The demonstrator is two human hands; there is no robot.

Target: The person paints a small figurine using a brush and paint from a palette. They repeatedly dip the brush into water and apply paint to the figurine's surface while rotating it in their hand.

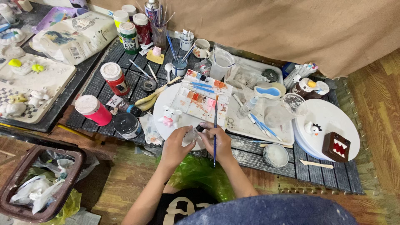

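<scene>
Over white tray (166, 98): left hand (177, 146) grips small bottle (192, 134); right hand (220, 141) pinches cap, blue brush (215, 133).

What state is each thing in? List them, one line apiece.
Left hand: closed around a small clear bottle.
Small clear bottle: tilted, dark cap end toward the right hand.
Right hand: at the bottle's cap, holding a blue paintbrush.
Paint palette: open, smeared with colours.
Red paint jar: upright, lid on.
Pink paint jar: upright, lid on.
Waste bin: holding crumpled paper.
</scene>
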